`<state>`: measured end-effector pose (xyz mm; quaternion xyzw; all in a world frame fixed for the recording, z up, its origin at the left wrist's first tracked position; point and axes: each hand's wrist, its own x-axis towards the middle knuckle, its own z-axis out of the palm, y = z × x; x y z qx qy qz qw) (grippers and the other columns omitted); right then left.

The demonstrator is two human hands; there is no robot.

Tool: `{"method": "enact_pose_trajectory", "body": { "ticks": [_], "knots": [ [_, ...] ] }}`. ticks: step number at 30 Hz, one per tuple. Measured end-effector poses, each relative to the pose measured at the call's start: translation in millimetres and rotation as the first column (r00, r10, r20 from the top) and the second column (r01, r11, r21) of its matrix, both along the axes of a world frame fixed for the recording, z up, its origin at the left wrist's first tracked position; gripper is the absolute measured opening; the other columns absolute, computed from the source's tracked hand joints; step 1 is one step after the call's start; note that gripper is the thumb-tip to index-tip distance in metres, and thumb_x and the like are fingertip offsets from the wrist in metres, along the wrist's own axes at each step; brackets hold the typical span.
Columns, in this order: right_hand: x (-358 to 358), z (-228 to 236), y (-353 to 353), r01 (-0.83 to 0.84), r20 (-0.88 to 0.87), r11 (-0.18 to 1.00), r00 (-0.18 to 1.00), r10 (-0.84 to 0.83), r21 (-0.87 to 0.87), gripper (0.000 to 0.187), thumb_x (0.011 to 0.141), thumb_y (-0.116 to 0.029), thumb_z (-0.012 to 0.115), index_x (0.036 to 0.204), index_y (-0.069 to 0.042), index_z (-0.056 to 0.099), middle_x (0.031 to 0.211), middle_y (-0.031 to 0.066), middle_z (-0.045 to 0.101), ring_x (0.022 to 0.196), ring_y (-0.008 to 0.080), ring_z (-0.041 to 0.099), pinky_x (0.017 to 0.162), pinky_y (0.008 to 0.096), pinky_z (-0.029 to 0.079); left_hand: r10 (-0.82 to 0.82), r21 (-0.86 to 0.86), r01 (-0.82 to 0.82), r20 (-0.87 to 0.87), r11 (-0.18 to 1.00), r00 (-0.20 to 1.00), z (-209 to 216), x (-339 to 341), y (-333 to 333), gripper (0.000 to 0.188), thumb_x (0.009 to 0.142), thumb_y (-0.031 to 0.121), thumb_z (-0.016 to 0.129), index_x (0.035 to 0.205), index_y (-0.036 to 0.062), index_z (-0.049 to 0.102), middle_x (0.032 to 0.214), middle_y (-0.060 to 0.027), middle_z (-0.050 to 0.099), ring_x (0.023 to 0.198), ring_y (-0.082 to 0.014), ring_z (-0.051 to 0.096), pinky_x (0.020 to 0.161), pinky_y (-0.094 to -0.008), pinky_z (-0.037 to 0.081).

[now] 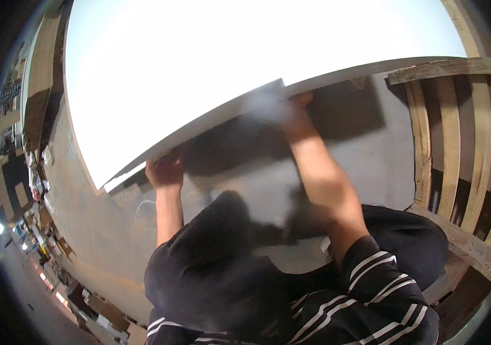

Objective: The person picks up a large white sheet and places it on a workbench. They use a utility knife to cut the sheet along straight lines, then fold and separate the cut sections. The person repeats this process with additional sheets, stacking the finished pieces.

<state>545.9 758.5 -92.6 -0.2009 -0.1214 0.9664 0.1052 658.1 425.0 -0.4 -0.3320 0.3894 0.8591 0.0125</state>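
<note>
A large, bright white flat panel [245, 40] fills the upper middle, its near edge running from the lower left up to the right. A step shows in that edge near the middle, and a thin second white strip [125, 179] peeks out below the left corner. My left hand [166, 169] is closed at the near edge close to that corner, its fingers partly hidden beneath. Farther right, my right hand [298, 118] grips the same edge near the step. A hazy blur covers part of it, and some fingers are hidden.
Wooden pallets [449, 115] with spaced slats stand on the right. Grey-brown floor [101, 224] lies under and left of the panel. My knees [211, 247] are bent close below it. Cardboard boxes [104, 310] and stacked boards [44, 75] line the left side.
</note>
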Motion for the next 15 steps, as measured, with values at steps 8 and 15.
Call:
{"method": "enact_pose_trajectory", "body": {
  "ticks": [8,15],
  "knots": [
    [3,-3,8,-0.062,-0.021,0.997,0.998,0.061,-0.052,0.057,0.106,-0.050,0.029,0.138,-0.009,0.054,0.132,0.0108,0.059,0.123,0.0297,0.057,0.107,0.0491,0.045,0.152,0.030,-0.153,0.051,0.988,0.987,3,-6,4,0.070,0.085,0.031,0.083,0.139,0.0001,0.052,0.136,-0.0213,0.055,0.126,-0.0395,0.058,0.105,-0.0532,0.056],
    [38,27,-4,-0.224,0.270,0.944,0.919,0.287,-0.244,0.065,0.106,-0.057,0.030,0.152,-0.013,0.043,0.153,0.0136,0.044,0.143,0.0329,0.041,0.119,0.0562,0.032,0.205,0.111,-0.221,0.136,0.969,0.969,-2,35,2,0.064,0.093,0.048,0.074,0.133,0.0015,0.057,0.134,-0.0277,0.056,0.133,-0.0408,0.051,0.114,-0.0554,0.045]
  ]
}}
